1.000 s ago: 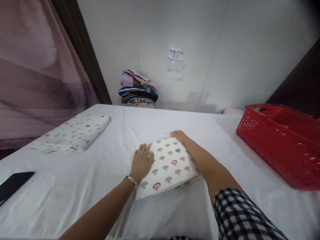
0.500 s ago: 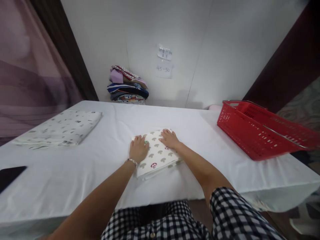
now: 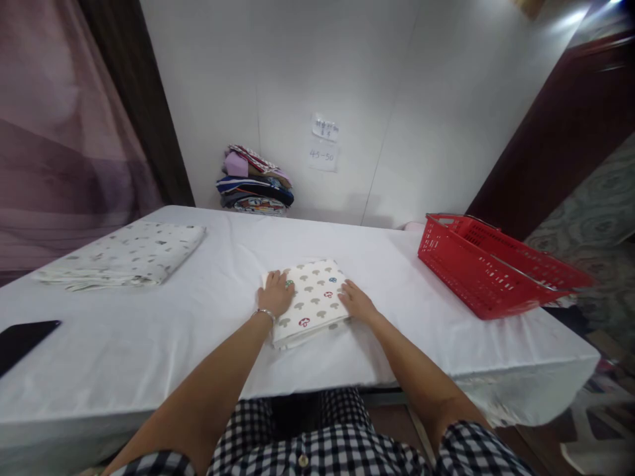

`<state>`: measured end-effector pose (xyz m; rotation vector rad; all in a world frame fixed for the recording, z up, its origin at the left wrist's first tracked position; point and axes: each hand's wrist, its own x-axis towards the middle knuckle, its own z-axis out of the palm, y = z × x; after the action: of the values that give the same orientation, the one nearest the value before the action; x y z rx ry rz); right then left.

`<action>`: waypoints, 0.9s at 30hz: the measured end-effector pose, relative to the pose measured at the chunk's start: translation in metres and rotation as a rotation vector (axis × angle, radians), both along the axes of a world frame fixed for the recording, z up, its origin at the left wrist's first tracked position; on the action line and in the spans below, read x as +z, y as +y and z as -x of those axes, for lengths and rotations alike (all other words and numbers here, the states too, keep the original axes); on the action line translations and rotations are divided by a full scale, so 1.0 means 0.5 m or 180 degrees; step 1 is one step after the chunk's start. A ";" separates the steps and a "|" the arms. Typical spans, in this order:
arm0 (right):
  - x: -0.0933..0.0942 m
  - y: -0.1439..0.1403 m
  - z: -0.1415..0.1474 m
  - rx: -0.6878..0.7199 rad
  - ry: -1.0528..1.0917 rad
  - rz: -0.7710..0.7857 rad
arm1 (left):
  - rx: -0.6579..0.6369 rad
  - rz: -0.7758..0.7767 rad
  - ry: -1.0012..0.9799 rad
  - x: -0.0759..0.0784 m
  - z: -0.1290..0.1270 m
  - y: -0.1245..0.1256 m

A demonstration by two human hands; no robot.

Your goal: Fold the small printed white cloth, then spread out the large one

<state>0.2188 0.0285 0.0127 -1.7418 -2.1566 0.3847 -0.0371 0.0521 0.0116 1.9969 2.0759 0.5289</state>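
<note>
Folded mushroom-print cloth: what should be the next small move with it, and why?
Perhaps the right hand should align the near edge of the folded cloth: its layers look uneven there, and the left hand, resting on top, could steady it.

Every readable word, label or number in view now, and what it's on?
"45-50": lower paper on the wall.
Upper paper, just above it: handwritten characters, too blurred to read.
Mushroom-print cloth under the hands: pictures, no lettering I can make out.
Red basket: none legible.
</note>
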 end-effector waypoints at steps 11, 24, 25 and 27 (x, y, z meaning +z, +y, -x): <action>0.004 0.036 -0.058 -0.0808 0.0841 0.0467 | -0.0123 -0.0044 -0.0186 0.002 0.006 -0.004; 0.036 -0.016 0.113 0.0622 -0.0224 -0.0221 | -0.0163 -0.0514 0.0205 -0.027 -0.022 -0.061; 0.021 -0.046 0.136 0.0922 -0.0346 -0.0320 | -0.0161 -0.0571 0.0240 -0.028 -0.022 -0.061; -0.007 -0.098 0.164 0.0967 -0.0414 -0.0525 | -0.0167 -0.0661 0.0303 -0.029 -0.024 -0.063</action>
<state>0.1367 -0.0205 0.0090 -1.3884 -2.4762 0.1639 -0.0252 0.0206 -0.0027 2.2256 2.0918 0.6772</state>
